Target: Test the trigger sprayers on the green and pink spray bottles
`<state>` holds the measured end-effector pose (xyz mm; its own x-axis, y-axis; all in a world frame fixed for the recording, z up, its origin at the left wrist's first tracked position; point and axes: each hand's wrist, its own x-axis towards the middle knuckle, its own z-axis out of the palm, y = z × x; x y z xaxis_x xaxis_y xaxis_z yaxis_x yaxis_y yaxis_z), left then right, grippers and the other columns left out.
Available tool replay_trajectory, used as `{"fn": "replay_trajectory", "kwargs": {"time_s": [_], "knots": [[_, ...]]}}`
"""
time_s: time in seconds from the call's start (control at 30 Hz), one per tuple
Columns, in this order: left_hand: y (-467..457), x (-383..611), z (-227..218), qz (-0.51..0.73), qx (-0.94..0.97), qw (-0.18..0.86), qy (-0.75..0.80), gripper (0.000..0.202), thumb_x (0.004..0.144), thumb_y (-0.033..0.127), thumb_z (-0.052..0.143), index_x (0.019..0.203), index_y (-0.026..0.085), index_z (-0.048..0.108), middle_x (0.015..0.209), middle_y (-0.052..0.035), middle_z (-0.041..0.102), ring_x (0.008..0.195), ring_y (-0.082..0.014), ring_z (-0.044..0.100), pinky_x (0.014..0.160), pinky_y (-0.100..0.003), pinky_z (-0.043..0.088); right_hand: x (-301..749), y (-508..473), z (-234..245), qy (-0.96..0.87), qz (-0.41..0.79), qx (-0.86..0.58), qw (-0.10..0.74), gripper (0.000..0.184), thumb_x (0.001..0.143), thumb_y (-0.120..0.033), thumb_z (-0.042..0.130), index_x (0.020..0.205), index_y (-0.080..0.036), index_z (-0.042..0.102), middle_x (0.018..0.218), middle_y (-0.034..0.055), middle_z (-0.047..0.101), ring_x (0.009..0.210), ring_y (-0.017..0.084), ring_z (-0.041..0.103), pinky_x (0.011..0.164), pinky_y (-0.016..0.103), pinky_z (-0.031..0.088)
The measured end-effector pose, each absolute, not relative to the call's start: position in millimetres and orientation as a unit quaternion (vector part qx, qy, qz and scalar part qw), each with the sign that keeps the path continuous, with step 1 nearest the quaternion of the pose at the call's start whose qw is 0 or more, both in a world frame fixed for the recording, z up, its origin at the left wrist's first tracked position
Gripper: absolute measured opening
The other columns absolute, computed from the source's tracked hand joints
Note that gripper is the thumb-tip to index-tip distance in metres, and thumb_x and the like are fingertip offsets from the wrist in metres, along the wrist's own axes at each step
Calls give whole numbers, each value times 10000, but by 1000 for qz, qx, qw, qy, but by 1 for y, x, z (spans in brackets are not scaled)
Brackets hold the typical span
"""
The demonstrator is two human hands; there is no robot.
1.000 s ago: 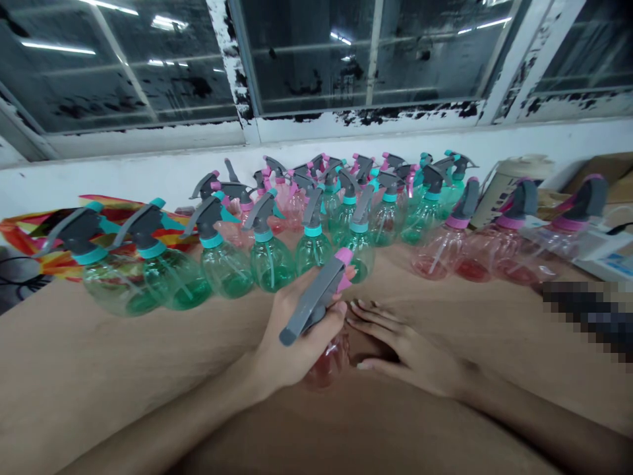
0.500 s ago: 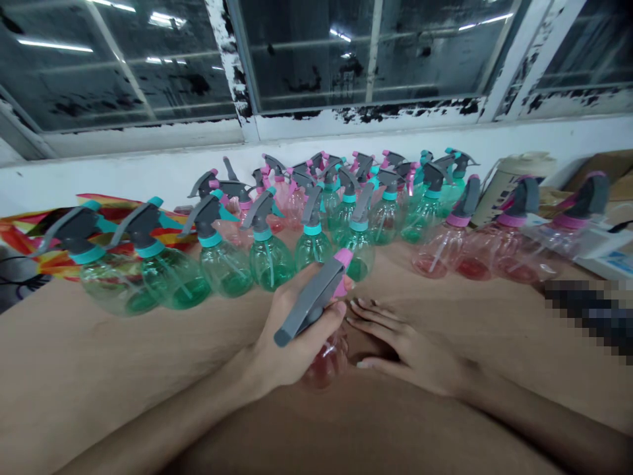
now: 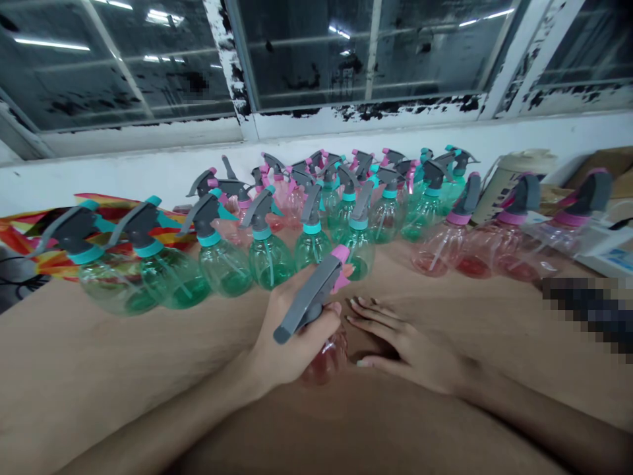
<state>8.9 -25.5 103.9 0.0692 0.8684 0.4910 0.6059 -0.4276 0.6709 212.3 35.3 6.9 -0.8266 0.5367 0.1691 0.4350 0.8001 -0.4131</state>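
Note:
My left hand [image 3: 289, 340] is wrapped round the neck of a pink spray bottle [image 3: 324, 359] that stands on the brown table [image 3: 99, 356]. Its grey trigger head [image 3: 309, 293] with a pink nozzle sticks up out of my fist. My right hand [image 3: 403, 340] lies just to the right of the bottle. Its fingers are stretched out flat, their tips near the bottle's neck, and it holds nothing.
Several green spray bottles [image 3: 270, 254] and pink spray bottles [image 3: 452, 247] stand in rows behind my hands, up to the white wall under the windows. A cream jug [image 3: 509, 178] and boxes sit at the right, a striped cloth [image 3: 44, 227] at the left.
The grey trigger head in my left hand has tipped a little lower and to the left. My right hand has stayed in place.

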Motion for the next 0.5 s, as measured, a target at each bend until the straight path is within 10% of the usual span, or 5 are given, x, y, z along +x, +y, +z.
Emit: {"fn": "replay_trajectory", "kwargs": {"time_s": [0.5], "knots": [[-26,8,108,441,715,191,508,197,718,139,466,867,223,564,783,10,581,634,-142,522,633,-284,479,212,36,5,-941,170,-260,138,641,850,-565,447,1392,-244,331,1466,21,302,1356,205,229,1113,433,221]]}}
